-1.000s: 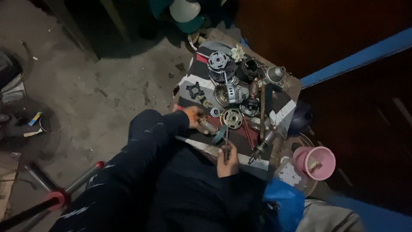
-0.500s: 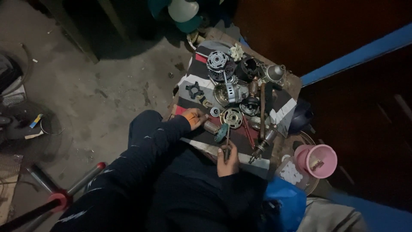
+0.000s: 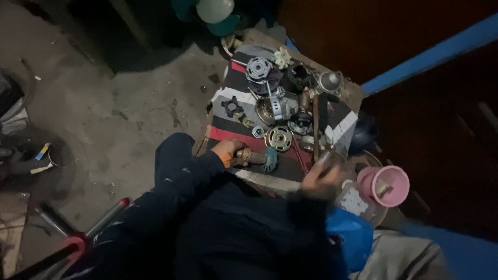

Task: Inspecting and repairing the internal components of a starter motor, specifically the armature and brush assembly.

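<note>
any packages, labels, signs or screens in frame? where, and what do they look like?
No signs, screens or readable labels show.
Blue bag: lower right, beside the person's lap, crumpled plastic.
Pink tub: right of the striped cloth, round, open-topped.
White blister sheet: under the tub's left edge, dotted with bumps.

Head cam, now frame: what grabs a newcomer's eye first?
The cluttered striped mat at centre, strewn with round metal motor parts, draws the eye first. At its near edge the left hand grips a brownish shaft with a teal disc on its end, while the right hand is blurred. A pink cup stands out at the right.
</note>
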